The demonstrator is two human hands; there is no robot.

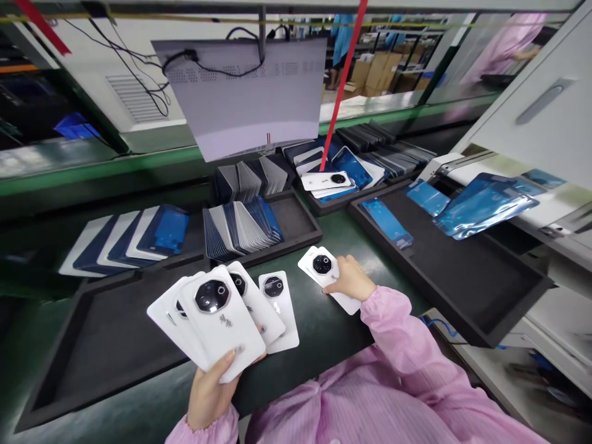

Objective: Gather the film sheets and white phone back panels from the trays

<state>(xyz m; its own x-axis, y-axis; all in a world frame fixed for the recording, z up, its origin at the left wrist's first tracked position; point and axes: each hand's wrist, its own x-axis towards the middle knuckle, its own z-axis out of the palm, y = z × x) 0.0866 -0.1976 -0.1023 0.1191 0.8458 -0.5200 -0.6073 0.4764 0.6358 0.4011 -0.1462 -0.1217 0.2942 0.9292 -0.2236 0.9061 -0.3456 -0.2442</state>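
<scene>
My left hand [215, 385] is closed round a fanned bunch of white phone back covers [229, 333], each with a dark camera patch near its top. Close by on the dark green bench lies a single white phone back cover [287, 314], partly behind the bunch. To the right, my right hand [351, 277] pinches a couple of overlapping white phone back covers [348, 303] just over the bench. The thumb lies across their front, and the fingers behind are hidden.
Black trays [296, 217] hold rows of dark, grey and white panels. A long black tray [451, 271] at right bears blue-filmed panels [386, 219], beside a machine. At left is another black tray [115, 327]. A red strap [345, 86] hangs before the monitor's back [254, 98].
</scene>
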